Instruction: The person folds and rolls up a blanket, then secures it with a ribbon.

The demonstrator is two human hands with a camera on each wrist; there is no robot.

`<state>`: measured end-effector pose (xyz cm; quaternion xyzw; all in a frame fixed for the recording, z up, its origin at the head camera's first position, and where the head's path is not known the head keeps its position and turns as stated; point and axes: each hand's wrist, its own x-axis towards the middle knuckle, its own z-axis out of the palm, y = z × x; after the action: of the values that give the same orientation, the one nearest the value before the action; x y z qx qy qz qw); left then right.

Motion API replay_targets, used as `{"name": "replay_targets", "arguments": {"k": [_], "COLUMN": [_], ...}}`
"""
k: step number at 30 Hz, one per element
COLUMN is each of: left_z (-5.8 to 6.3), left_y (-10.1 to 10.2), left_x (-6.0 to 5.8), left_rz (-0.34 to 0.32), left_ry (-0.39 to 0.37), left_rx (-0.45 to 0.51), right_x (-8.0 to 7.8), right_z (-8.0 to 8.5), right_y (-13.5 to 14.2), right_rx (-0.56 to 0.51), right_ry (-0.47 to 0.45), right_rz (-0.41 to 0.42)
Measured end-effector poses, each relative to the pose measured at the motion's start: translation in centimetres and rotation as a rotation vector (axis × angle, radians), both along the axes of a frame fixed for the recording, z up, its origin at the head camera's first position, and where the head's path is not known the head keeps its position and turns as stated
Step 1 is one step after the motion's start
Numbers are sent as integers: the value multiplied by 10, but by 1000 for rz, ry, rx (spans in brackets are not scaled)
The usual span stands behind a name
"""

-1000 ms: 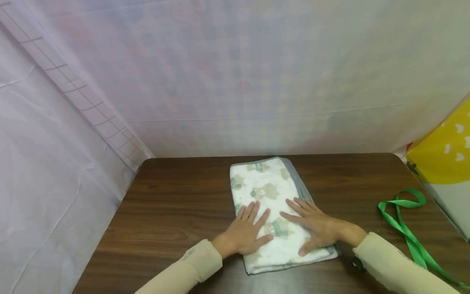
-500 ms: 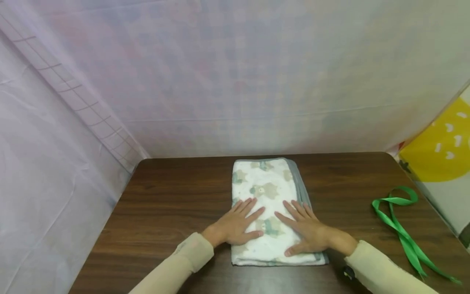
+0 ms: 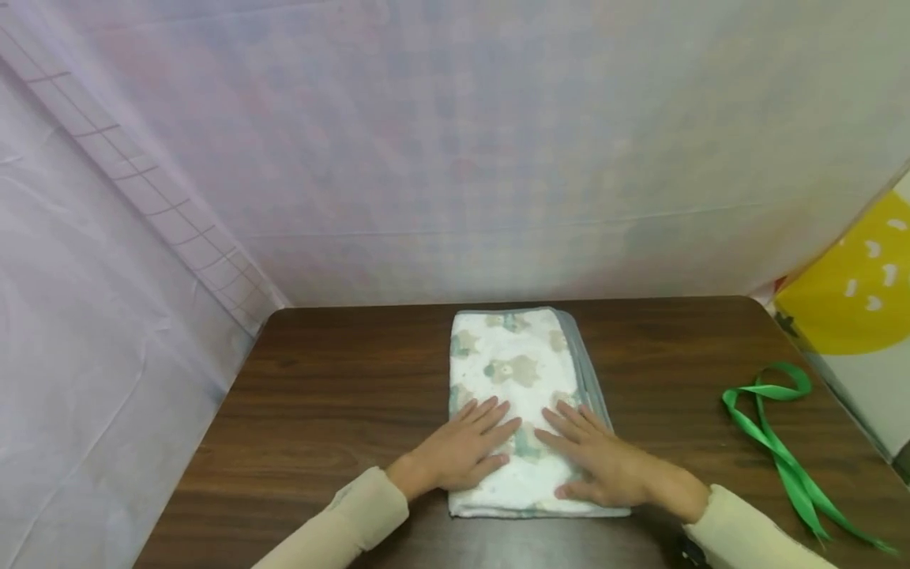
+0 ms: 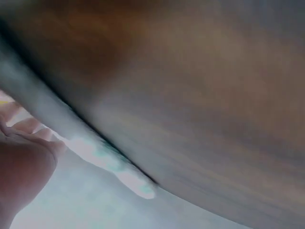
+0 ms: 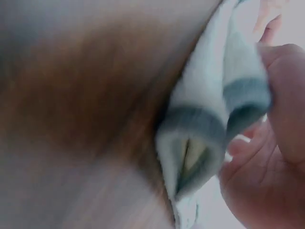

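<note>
A folded white blanket point(image 3: 513, 340) printed with beige and green bears lies on the wooden table, in the middle of the head view. Grey trim runs along its right side. My left hand point(image 3: 458, 450) rests on its lower left part, fingers spread and straight. On the lower right part rests my right hand point(image 3: 604, 462), fingers also spread. In the left wrist view the hand point(image 4: 24, 162) shows at the blanket's edge point(image 4: 109, 160). The right wrist view shows folded layers of the blanket point(image 5: 198, 119) with grey edging, beside the hand point(image 5: 267, 176).
A loose green ribbon point(image 3: 782, 454) lies at the right of the dark brown table point(image 3: 341, 379). Pale sheets point(image 3: 455, 158) hang behind the table and to its left. A yellow patterned shape point(image 3: 846, 308) stands out beyond the right edge.
The blanket has turned slightly and now lies straighter, its near edge level with the table front. Both hands have stayed on it, sliding a little nearer in the last half second.
</note>
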<state>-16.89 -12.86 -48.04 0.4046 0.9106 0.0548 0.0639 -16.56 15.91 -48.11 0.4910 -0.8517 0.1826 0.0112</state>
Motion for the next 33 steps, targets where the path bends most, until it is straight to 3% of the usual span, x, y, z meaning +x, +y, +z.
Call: {"name": "replay_targets", "arguments": {"k": [4, 9, 13, 17, 24, 27, 33], "left_z": [3, 2, 2, 2, 6, 10, 20], "left_y": [2, -3, -7, -9, -11, -14, -20], "left_x": [20, 35, 36, 35, 37, 37, 35], "left_rz": [-82, -142, -165, -172, -169, -176, -122], "left_ry": [4, -61, -19, -1, 22, 21, 9], "left_rx": [12, -38, -68, -64, -28, 11, 198], "right_x": [12, 21, 21, 19, 12, 10, 9], "right_z": [0, 3, 2, 0, 6, 10, 12], "right_y": [4, 9, 10, 9, 9, 8, 8], "right_rx": [-84, -68, -49, -75, -95, -74, -46], "right_ry": [70, -26, -78, -73, -208, -226, -242], "right_rz": [110, 137, 155, 165, 113, 73, 37]}}
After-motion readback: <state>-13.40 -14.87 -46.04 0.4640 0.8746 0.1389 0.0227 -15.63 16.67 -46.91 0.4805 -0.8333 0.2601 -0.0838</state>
